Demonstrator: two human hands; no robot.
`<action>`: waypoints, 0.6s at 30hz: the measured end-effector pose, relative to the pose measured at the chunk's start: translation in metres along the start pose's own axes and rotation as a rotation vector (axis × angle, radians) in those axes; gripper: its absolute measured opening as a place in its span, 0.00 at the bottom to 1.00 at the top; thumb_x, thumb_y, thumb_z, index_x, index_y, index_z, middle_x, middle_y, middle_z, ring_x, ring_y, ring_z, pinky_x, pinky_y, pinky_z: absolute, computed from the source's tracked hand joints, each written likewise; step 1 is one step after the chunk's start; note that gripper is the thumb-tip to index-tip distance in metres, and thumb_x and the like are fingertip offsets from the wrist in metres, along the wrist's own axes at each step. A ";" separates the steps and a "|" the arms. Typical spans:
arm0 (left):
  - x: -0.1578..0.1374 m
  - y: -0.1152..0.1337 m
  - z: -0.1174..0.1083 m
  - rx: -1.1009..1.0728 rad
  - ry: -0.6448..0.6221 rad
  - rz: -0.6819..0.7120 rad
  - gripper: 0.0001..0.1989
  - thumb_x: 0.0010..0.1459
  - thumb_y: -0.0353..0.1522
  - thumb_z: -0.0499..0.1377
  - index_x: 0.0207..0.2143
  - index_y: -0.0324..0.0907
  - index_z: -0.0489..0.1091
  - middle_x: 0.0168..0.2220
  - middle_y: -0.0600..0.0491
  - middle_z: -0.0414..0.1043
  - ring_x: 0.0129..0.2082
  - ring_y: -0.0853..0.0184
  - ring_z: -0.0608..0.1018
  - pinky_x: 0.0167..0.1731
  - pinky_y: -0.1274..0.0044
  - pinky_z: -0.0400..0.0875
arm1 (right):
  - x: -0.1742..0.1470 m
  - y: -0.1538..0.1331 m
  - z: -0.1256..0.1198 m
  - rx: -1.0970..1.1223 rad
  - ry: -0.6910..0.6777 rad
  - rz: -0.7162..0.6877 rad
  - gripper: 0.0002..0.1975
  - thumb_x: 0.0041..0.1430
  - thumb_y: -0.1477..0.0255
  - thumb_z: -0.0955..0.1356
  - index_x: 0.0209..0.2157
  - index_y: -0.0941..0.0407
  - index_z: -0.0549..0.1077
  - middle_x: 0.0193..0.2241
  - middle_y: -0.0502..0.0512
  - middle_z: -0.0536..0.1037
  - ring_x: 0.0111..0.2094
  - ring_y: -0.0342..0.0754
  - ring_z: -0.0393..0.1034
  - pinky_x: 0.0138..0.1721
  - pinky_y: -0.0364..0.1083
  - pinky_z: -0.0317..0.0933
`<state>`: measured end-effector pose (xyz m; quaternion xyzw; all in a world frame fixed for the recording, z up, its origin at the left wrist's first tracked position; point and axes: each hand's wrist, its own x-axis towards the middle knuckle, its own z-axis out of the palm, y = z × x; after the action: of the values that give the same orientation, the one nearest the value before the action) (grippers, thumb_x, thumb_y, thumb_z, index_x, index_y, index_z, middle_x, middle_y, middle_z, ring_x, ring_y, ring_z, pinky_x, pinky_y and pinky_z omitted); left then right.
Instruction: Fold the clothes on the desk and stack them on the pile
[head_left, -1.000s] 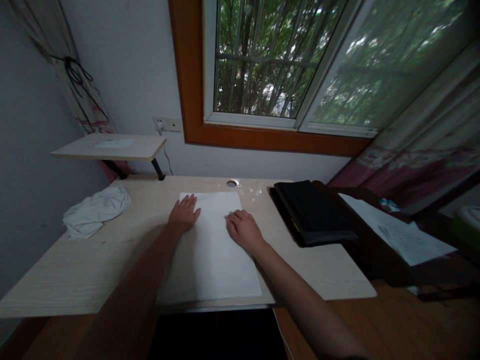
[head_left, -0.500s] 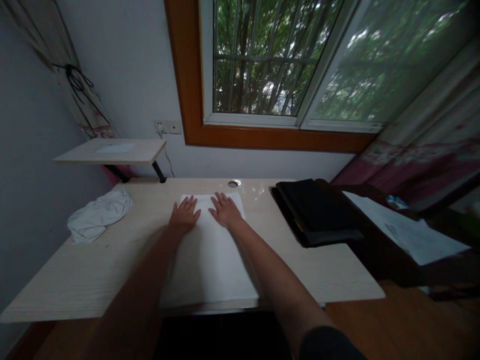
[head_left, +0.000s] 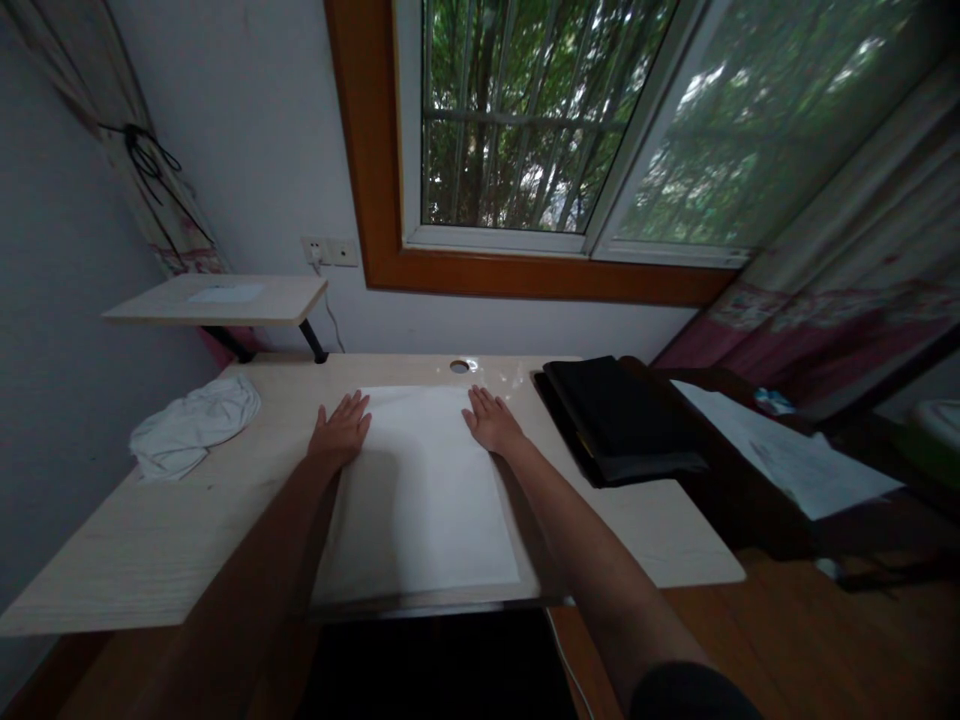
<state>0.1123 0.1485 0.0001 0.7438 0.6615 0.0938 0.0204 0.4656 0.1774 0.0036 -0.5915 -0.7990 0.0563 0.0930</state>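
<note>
A large white sheet (head_left: 431, 490), which could be paper or cloth, lies flat on the pale wooden desk (head_left: 225, 540) in front of me. My left hand (head_left: 341, 430) rests at the sheet's far left corner, its fingers stretched out and pointing away from me. At the far right corner, my right hand (head_left: 493, 420) lies flat with the fingers extended over the edge of the sheet. Neither hand grips anything. The near edge of the sheet reaches close to the desk's front edge.
A crumpled white cloth (head_left: 195, 425) lies at the left, below a small raised shelf (head_left: 225, 305). Black folders (head_left: 619, 420) are stacked at the right, beside a dark surface bearing a large paper (head_left: 780, 450). A cable hole (head_left: 459, 367) sits at the desk's back.
My hands have slid apart from the middle of the sheet's far end, the left one leftward and the right one rightward, to its corners. The view has shifted slightly.
</note>
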 end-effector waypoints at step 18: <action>-0.098 -0.053 -0.021 -0.041 -0.019 0.424 0.26 0.71 0.35 0.47 0.69 0.55 0.59 0.75 0.50 0.46 0.74 0.49 0.50 0.67 0.47 0.51 | -0.127 0.029 -0.020 0.279 0.082 -0.387 0.30 0.69 0.73 0.64 0.69 0.45 0.61 0.71 0.57 0.59 0.71 0.55 0.53 0.70 0.64 0.48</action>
<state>0.0463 0.0562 0.0011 0.8665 0.4881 0.1024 0.0218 0.5328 0.0644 0.0071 -0.4106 -0.8774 0.1234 0.2153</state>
